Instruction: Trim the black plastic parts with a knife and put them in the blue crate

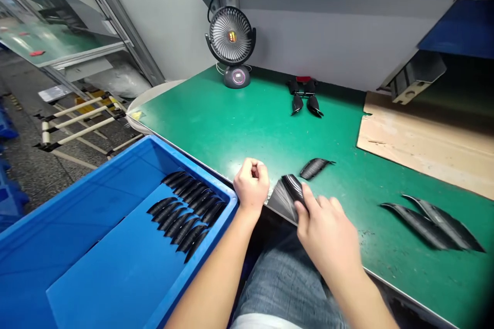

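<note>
My right hand grips a curved black part above a grey flat piece at the front edge of the green table. Left of it, my left hand is closed with its fingers curled; whether it holds anything is hidden. One more black part lies just beyond my right hand. Two long curved black parts rest side by side at the right. Several similar black parts lie in two rows in the blue bin.
A round fan stands at the back of the table, with small black pieces to its right. Cardboard covers the back right. A metal bracket hangs over it. A pipe rack stands at the left.
</note>
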`<control>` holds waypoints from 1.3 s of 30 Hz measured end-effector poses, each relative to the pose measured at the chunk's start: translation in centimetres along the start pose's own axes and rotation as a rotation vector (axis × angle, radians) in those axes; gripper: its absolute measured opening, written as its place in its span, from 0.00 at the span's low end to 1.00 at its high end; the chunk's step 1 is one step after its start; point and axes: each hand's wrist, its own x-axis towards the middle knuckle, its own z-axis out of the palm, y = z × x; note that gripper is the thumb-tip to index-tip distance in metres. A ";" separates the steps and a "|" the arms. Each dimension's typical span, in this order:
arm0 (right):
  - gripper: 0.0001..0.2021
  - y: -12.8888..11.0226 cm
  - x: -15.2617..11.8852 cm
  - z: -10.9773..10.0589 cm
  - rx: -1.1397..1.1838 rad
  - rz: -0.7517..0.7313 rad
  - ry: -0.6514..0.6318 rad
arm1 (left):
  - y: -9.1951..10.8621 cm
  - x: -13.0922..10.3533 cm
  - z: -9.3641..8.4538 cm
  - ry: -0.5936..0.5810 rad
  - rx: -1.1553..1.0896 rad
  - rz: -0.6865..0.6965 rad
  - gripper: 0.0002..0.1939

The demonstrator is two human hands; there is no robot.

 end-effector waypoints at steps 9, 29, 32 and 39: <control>0.21 -0.2 3.0 0.6 0.073 0.008 0.013 | 0.0 -0.1 0.3 -0.016 0.006 -0.005 0.08; 0.16 8.4 0.6 0.0 0.063 0.184 0.096 | 8.5 0.8 1.5 -0.680 0.209 0.484 0.17; 0.13 9.5 1.4 0.7 0.111 0.095 0.071 | 9.0 0.4 3.5 -0.765 0.233 0.519 0.19; 0.24 10.9 1.9 1.0 0.143 0.041 0.085 | 9.3 -2.6 3.7 -0.863 0.246 0.587 0.18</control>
